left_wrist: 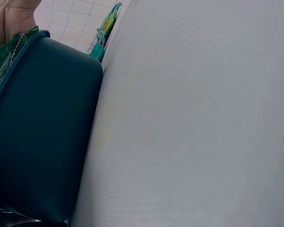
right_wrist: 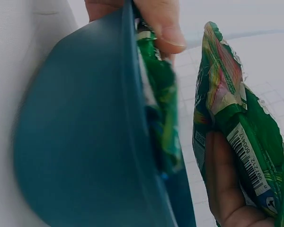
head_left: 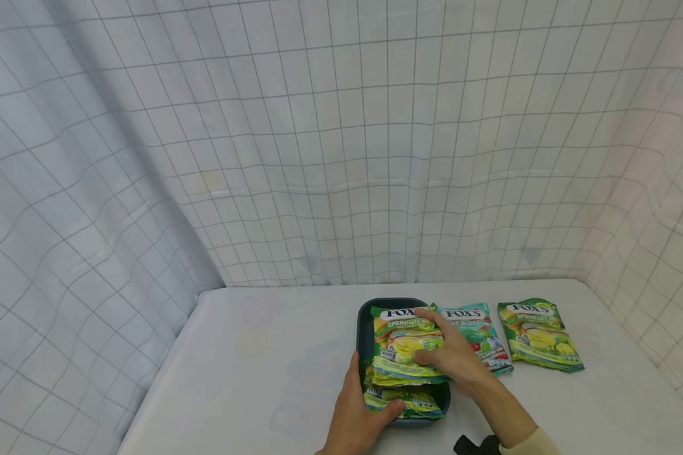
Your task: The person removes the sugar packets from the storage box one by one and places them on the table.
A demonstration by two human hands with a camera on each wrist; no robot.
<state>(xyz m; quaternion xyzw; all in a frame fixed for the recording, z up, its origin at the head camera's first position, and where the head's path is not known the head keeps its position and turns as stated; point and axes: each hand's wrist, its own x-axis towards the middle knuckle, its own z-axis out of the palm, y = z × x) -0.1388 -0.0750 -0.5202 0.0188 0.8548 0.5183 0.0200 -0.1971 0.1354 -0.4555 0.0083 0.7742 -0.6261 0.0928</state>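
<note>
Hands | left point(head_left: 355, 411) grips tub point(head_left: 364, 328) | right point(head_left: 452, 354) holds candy bag point(head_left: 406, 344)

The right hand point(head_left: 452, 357) grips a candy bag point(head_left: 406, 346) over the dark tray point(head_left: 365, 335) that the left hand point(head_left: 355, 414) holds.

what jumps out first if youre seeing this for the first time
The bright green candy bag that the right hand grips over the dark teal tray, near the table's front edge, stands out first. The left hand holds the tray's near left corner, its thumb on a lower bag. Two more bags lie flat to the tray's right.
</note>
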